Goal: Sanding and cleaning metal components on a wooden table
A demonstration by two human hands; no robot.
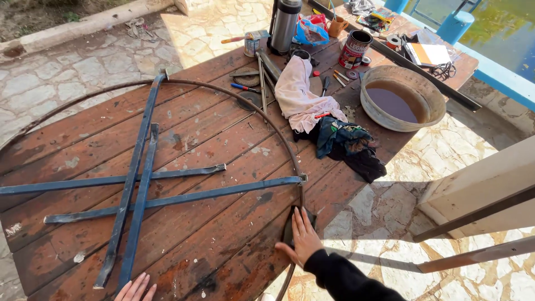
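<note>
Two bare hands worked at near edge of worn brown wooden plank table [212, 128]. Right hand [304, 237], black sleeve, lay flat, fingers extended, pressing dark abrasive pad [290, 226] against rusty round metal hoop [278, 131] at table edge. Left hand [135, 289] open, fingertips only visible, just beside lower end of blue crossed metal bars [136, 189]. Grey round basin [402, 97] of murky liquid stood far right.

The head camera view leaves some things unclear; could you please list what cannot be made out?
- Left hand: only fingertips show; bottom edge cuts the rest.
- Dark pad: mostly hidden under the right hand.
- Round metal frame: left side cut off by the edge.
- Basin: murky liquid hides its bottom.
</note>
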